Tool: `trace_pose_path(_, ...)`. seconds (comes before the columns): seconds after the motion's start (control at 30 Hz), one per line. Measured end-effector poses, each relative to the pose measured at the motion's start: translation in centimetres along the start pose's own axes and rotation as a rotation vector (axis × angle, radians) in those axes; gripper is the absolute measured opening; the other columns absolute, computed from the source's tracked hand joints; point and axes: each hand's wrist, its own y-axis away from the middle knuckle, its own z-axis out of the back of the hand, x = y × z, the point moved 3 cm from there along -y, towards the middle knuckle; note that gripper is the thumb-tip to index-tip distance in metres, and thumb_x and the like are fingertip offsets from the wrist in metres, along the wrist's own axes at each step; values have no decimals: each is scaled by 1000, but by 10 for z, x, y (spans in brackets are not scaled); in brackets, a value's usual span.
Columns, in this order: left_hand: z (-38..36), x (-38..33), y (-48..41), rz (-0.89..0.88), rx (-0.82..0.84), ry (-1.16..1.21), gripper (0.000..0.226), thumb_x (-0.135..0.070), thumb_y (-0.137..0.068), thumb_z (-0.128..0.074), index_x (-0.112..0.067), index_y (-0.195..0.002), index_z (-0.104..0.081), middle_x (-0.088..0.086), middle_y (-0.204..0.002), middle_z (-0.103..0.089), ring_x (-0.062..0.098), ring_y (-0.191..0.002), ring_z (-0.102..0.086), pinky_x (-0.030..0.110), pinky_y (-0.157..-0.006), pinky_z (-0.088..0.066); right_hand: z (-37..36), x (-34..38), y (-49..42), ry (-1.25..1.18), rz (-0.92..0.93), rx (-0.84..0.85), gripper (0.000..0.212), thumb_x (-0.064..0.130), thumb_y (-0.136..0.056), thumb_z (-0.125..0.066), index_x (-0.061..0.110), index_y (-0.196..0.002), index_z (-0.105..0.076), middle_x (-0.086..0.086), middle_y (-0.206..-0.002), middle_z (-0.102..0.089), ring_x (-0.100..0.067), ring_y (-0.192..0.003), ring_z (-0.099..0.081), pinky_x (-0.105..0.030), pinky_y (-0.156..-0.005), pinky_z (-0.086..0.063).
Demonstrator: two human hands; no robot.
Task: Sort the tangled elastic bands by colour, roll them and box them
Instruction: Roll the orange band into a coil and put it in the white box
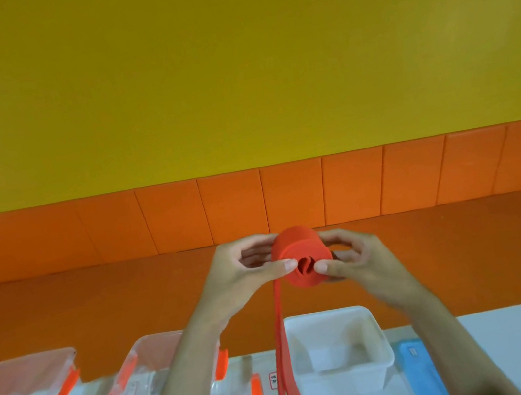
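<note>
Dangling red band tail (284,367) hangs at lower centre. Our left hand (244,273) and right hand (357,260) pinch its roll (299,246) mid-frame.

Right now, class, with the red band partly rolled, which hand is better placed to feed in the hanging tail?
Left, probably. The tail drops from the roll beside the left hand, just under its thumb; the right hand grips the roll's other side and can steady it.

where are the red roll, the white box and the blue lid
red roll (298,243): head view, its outer wrap
white box (325,314): head view, far rim
blue lid (419,374): head view, its top face
</note>
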Motion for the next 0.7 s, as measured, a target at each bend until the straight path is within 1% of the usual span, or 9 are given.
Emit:
trace_pose_path(0.07, -5, 0, 1, -11, -10, 63, 51, -46, -73, -93, -38, -121, -78, -10, -113, -81, 8, -107, -76, 18, -88, -59, 1, 2, 1, -79, 5, -48, 45, 37, -76, -94, 29, -118, -77, -7, -119, -79, -29, -107, -78, -33, -80, -65)
trace_pose_path(0.13, -10, 5, 1, 17, -13, 137, 56, -44, -74, -93, -35, -126, -75, -6, -114, -82, 13, -108, -78, 23, -88, -62, 2, 0, 4, -136, 11, -119, 53, 43, -71, -95, 26, -118, -78, -9, -118, -78, -31, -104, -78, -33, -76, -65)
trace_pose_path(0.2, -13, 10, 2, 61, -7, 169, 54, -46, -70, -95, -37, -120, -77, -4, -113, -82, 15, -107, -78, 26, -89, -63, 0, -7, 6, -184, 17, -178, 49, 40, -72, -92, 25, -116, -78, -10, -117, -78, -31, -103, -78, -31, -73, -64)
trace_pose_path(0.3, -18, 11, 0, 68, 22, 153, 46, -47, -69, -96, -40, -111, -80, -4, -111, -83, 16, -107, -79, 25, -87, -63, -11, -22, 12, -274, -1, -244, 47, 38, -72, -91, 18, -113, -79, -12, -117, -78, -33, -108, -76, -31, -73, -64)
trace_pose_path(0.4, -16, 7, -4, 48, 44, 158, 43, -41, -72, -96, -34, -112, -81, 0, -109, -83, 19, -104, -80, 28, -85, -64, -17, -25, 17, -202, 14, -210, 53, 46, -71, -95, 19, -113, -77, -10, -113, -78, -31, -108, -75, -33, -77, -64)
trace_pose_path(0.5, -13, 4, -7, 26, 99, 84, 38, -34, -78, -95, -30, -114, -82, -1, -108, -83, 19, -102, -80, 31, -88, -65, -4, -13, 13, -54, -5, -49, 55, 39, -77, -92, 31, -127, -70, -6, -118, -78, -26, -109, -75, -34, -85, -63)
trace_pose_path(0.57, -16, 4, -7, 28, 131, 81, 36, -29, -81, -93, -27, -116, -82, -1, -109, -83, 19, -103, -80, 30, -89, -64, 5, -1, 9, -40, -32, 12, 49, 42, -84, -87, 33, -128, -70, -6, -119, -79, -26, -106, -78, -33, -80, -65)
trace_pose_path(0.63, -21, 3, -9, 42, 152, 104, 37, -32, -83, -92, -30, -118, -80, -1, -112, -83, 18, -107, -79, 28, -90, -64, 9, 7, 7, -4, -22, -20, 41, 53, -85, -84, 32, -120, -76, -4, -115, -81, -24, -101, -80, -30, -74, -65)
trace_pose_path(0.7, -25, 3, -11, 82, 160, 143, 39, -37, -83, -91, -34, -120, -77, -2, -114, -82, 17, -109, -78, 26, -90, -63, 11, 9, 7, 16, -12, -84, 39, 57, -84, -82, 33, -115, -78, -3, -110, -82, -22, -98, -80, -28, -69, -64)
